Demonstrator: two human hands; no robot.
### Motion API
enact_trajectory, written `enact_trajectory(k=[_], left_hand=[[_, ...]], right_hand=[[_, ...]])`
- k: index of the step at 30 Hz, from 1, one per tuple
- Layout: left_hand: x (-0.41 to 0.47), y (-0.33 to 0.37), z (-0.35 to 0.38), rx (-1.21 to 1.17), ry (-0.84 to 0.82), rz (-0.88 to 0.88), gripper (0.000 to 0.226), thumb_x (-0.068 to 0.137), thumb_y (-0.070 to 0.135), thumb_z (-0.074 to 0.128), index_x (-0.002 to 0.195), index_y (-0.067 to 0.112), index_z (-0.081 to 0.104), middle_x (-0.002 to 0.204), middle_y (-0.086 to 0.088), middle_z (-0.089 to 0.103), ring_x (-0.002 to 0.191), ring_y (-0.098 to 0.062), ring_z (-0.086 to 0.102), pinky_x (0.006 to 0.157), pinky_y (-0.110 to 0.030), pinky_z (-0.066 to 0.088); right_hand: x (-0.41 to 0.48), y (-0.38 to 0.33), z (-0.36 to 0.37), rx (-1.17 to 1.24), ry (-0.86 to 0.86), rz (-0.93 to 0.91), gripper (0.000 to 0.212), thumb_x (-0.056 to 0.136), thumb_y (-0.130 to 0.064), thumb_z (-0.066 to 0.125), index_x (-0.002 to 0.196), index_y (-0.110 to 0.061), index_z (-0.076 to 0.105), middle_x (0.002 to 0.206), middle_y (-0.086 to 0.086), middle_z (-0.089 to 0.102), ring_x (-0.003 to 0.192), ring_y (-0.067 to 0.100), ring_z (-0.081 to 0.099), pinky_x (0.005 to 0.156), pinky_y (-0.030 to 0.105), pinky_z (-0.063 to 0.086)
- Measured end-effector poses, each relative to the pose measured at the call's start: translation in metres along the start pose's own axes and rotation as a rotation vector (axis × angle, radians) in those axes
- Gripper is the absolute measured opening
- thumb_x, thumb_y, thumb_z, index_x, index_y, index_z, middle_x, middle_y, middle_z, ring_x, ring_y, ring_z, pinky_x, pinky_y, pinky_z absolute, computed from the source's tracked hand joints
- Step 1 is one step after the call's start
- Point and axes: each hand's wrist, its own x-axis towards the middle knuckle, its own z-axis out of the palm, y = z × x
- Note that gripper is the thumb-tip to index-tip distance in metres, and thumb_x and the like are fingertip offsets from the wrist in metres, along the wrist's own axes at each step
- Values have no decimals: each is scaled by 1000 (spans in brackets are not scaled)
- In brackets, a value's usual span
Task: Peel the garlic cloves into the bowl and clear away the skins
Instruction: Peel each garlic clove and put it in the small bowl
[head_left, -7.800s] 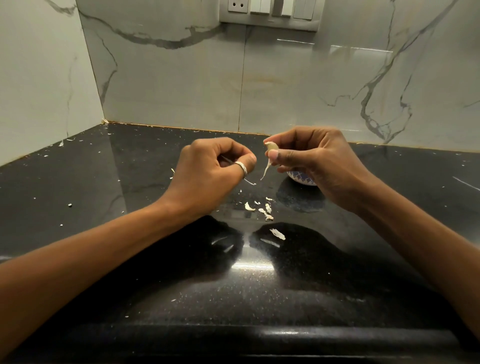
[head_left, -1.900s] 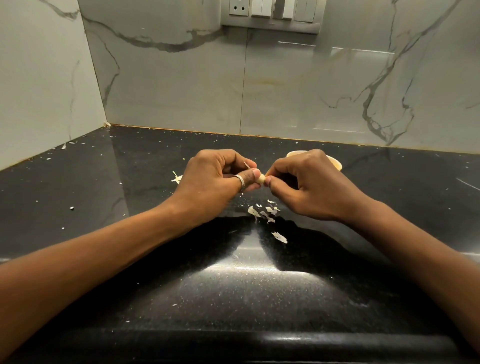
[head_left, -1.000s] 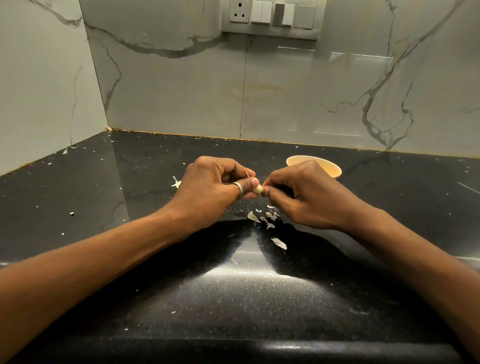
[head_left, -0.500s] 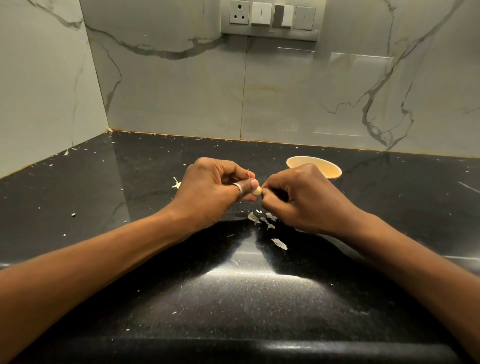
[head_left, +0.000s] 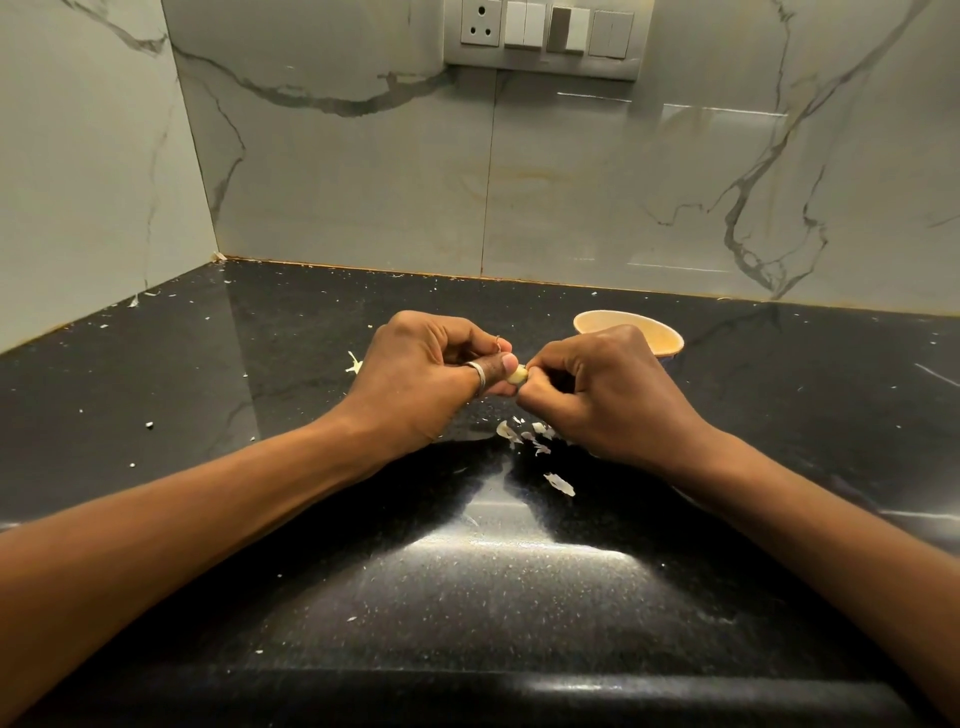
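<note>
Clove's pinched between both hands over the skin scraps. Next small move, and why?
Probably pull the last bit of skin off with the right hand while the left hand holds the garlic clove. The clove looks mostly bare and pale, both thumbs are at it, and loose skins lie on the countertop below. The bowl sits behind for the drop.

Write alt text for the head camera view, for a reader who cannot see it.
Two bare hands meet over a black countertop, the left hand and right hand pinching a small garlic clove between their fingertips. Torn skins lie just below them, and a small bowl stands behind the right hand, before a marble wall.
</note>
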Motion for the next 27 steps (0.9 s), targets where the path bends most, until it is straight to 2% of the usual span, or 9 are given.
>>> enact_trajectory(k=[5, 9, 12, 14, 16, 19, 25, 27], left_hand=[[-1, 1, 1, -2, 2, 18, 10, 82, 2, 78, 79, 11, 77, 90, -4, 78, 82, -20, 77, 77, -27, 61], [-2, 3, 1, -4, -11, 24, 11, 83, 1, 77, 79, 11, 76, 91, -5, 78, 82, -20, 77, 78, -28, 62], [-2, 4, 1, -95, -11, 6, 7, 84, -4, 74, 84, 3, 74, 94, -12, 77, 84, -25, 77, 78, -29, 62], [-2, 5, 1, -156, 2, -18, 5, 85, -7, 71, 90, -5, 72, 96, -18, 75, 85, -27, 76, 77, -28, 62], [-1, 5, 1, -185, 14, -34, 6, 87, -8, 69, 93, -9, 70, 96, -20, 74, 84, -25, 76, 72, -23, 61], [0, 5, 1, -197, 31, -33, 5, 86, -8, 70, 92, -7, 70, 98, -19, 74, 85, -22, 76, 70, -20, 60], [-1, 5, 2, -154, 33, 5, 9, 84, -6, 72, 83, 2, 72, 93, -13, 75, 85, -24, 76, 74, -25, 61], [-1, 5, 1, -132, 31, 17, 11, 84, -6, 73, 82, 5, 72, 93, -12, 76, 85, -24, 76, 75, -27, 62]], right_hand=[[-1, 0, 2, 8, 43, 34, 41, 86, -39, 53, 61, -10, 68, 47, -5, 51, 50, 15, 46, 48, 16, 26], [-1, 4, 2, 51, 39, 105, 29, 89, -22, 69, 61, -14, 67, 48, -12, 50, 47, 6, 45, 49, 14, 28], [0, 2, 1, 151, 30, 148, 32, 90, -31, 62, 64, -15, 70, 52, -2, 60, 47, 12, 54, 49, 22, 38], [3, 0, -2, 221, -2, 187, 27, 92, -23, 61, 68, -16, 72, 57, 1, 66, 49, 12, 63, 51, 25, 46], [5, 1, -5, 281, -52, 229, 25, 95, -11, 60, 75, -13, 74, 62, 1, 70, 53, 12, 68, 51, 18, 46], [6, 3, -5, 289, -94, 235, 23, 98, -14, 62, 79, -12, 75, 65, 1, 71, 55, 13, 69, 50, 16, 46], [5, 3, -5, 237, -79, 204, 24, 98, -15, 63, 77, -15, 74, 62, -1, 71, 53, 10, 67, 51, 15, 46], [5, 2, -5, 229, -81, 203, 24, 98, -15, 62, 77, -14, 74, 63, -1, 71, 54, 12, 68, 51, 19, 49]])
